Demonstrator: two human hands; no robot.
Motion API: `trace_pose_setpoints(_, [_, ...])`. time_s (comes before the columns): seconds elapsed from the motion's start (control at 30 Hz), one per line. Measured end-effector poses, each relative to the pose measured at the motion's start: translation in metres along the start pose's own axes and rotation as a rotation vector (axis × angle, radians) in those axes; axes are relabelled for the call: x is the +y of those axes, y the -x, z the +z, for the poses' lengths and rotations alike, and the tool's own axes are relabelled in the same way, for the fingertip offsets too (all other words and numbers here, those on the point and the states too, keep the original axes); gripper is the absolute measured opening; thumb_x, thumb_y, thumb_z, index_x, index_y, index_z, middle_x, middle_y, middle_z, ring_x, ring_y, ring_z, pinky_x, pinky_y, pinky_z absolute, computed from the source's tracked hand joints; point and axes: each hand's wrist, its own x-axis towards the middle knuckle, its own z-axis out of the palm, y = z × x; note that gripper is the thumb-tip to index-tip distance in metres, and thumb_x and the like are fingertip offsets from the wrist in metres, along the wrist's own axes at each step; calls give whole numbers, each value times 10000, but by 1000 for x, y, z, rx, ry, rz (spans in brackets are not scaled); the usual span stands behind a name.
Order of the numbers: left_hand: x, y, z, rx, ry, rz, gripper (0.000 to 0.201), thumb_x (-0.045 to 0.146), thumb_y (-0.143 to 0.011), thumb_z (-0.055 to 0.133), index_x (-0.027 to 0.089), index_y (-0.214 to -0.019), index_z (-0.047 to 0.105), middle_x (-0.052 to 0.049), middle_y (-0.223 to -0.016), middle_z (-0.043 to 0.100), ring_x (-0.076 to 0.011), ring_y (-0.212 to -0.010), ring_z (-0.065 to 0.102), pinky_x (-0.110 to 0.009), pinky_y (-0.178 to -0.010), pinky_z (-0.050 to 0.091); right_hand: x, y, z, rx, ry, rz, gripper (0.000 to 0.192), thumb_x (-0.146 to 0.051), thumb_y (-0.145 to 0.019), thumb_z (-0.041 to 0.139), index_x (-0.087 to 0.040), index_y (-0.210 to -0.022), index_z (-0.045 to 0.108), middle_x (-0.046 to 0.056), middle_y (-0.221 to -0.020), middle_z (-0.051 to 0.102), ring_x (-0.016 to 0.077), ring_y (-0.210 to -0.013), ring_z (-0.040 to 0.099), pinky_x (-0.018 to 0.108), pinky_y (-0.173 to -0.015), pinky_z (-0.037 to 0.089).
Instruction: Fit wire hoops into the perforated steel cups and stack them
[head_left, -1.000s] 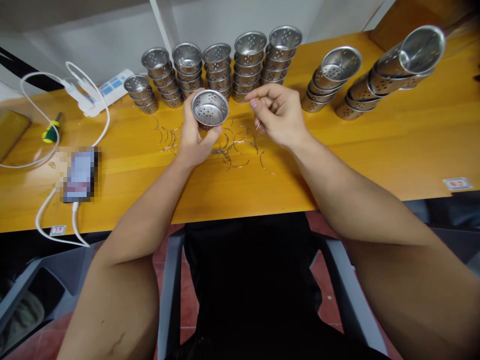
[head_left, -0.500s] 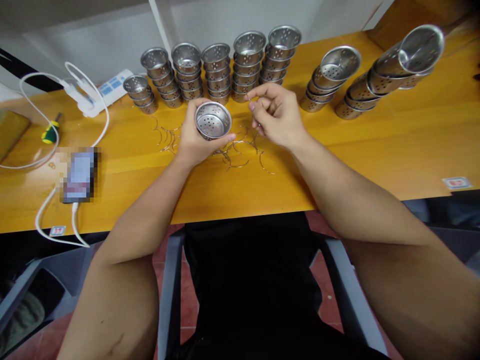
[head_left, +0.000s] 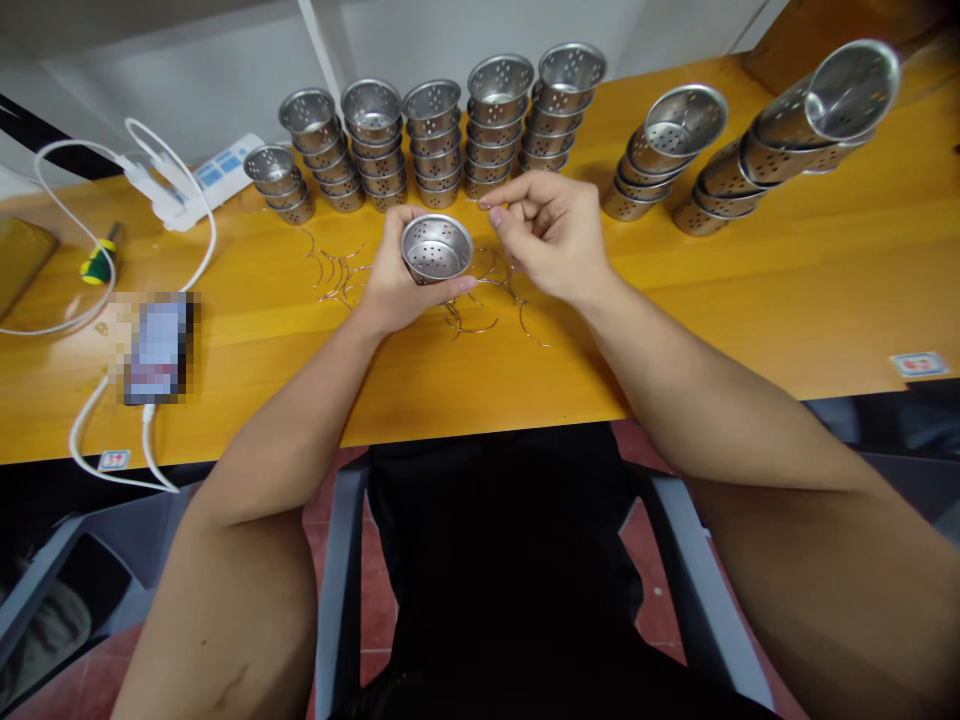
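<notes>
My left hand point(head_left: 394, 285) holds a small perforated steel cup point(head_left: 436, 248) above the yellow table point(head_left: 480, 380), its mouth tilted toward me. Just to its right, my right hand point(head_left: 551, 235) pinches a thin curved wire point(head_left: 487, 204) between thumb and forefinger, close to the cup's rim. Under both hands lies a scatter of several bent wire handles point(head_left: 472, 300).
Stacks of the same steel cups point(head_left: 442, 140) line the back of the table, and two leaning stacks point(head_left: 780, 140) lie at the right. At the left are a power strip point(head_left: 206, 180) with white cables, a screwdriver point(head_left: 97, 260) and a phone point(head_left: 156, 347).
The cup in my left hand has moved right and slightly down toward my right hand. My right hand has shifted a little left with the wire, closing the gap.
</notes>
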Motion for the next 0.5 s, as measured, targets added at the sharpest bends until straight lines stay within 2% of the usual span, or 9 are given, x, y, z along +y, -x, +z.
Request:
trace_pose_setpoints(0.1, [8,1,1,-91,24,-14,1142,1029,-716,1018,315,-1497,589,-65,-1345,741,-305,-1233,842,-520,-1093,740,-7,4,3,-44,43,-3,590,-887,-1074,817,-310,-1197,802,49,-816,552,276,-780,604,448,-663,621])
trace_pose_setpoints(0.17, [15,1,2,-122,29,-4,1099,1042,-764,974,312,-1505,618,-69,-1332,755,-300,-1218,852,-502,-1064,750,-8,6,4,-75,74,-7,555,-849,-1078,833,-299,-1147,810,42,-814,530,263,-778,575,442,-688,620])
trace_pose_setpoints(0.33, [20,3,3,-147,7,73,974,991,-887,921,336,-1545,625,-62,-1324,772,-287,-1174,873,-494,-1048,769,-6,5,5,-95,148,12,431,-717,-1103,853,-290,-1061,815,16,-763,488,253,-753,552,439,-740,636])
trace_pose_setpoints(0.5, [18,3,2,-154,-37,96,996,975,-872,947,321,-1551,626,-70,-1330,770,-310,-1209,869,-534,-1116,754,-4,5,7,-95,157,12,405,-688,-1115,856,-285,-1074,843,20,-754,519,254,-758,567,441,-744,659])
